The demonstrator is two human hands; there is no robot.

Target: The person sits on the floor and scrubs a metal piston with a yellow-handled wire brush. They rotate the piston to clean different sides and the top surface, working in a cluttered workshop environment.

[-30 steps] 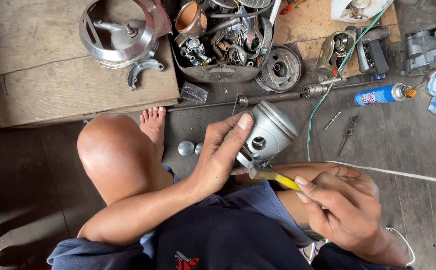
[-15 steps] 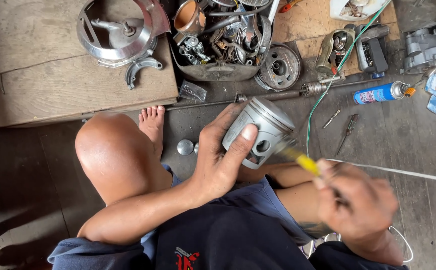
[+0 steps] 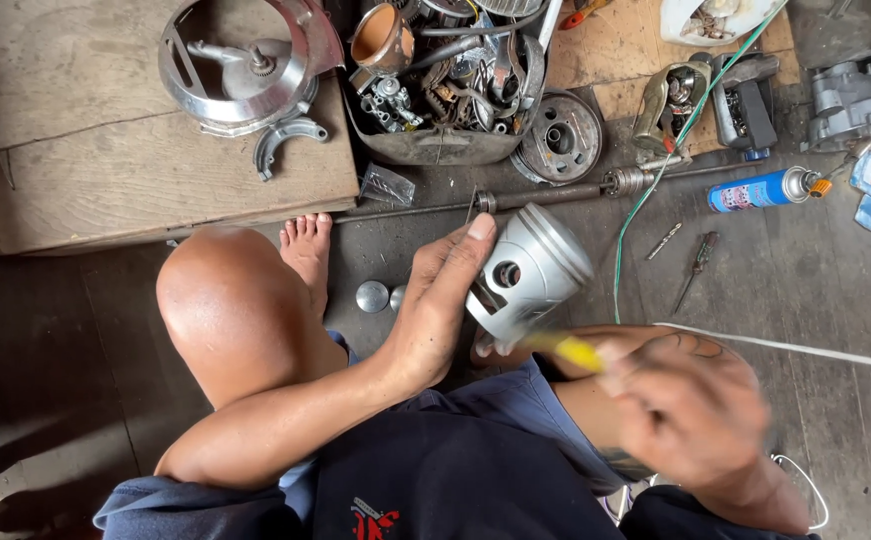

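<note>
My left hand (image 3: 438,308) grips a silver metal piston (image 3: 531,268), tilted with its crown toward the upper right and its pin hole facing me. My right hand (image 3: 691,425), blurred by motion, holds a yellow-handled tool (image 3: 568,350) whose tip meets the piston's lower skirt. My bare left knee (image 3: 231,300) and foot (image 3: 306,250) are to the left of the piston. Dark blue shorts (image 3: 436,470) fill the bottom of the view.
A wooden board (image 3: 106,170) carries a round metal cover (image 3: 241,65). A metal bin of engine parts (image 3: 436,80), a long rod (image 3: 556,190), a blue spray can (image 3: 761,188), a green wire (image 3: 646,190), small screwdrivers (image 3: 696,265) and two round caps (image 3: 372,296) lie on the floor.
The piston has been turned in my left hand, the pin hole shifting up. My right hand swung the yellow tool out to the right, then back down to the piston's skirt.
</note>
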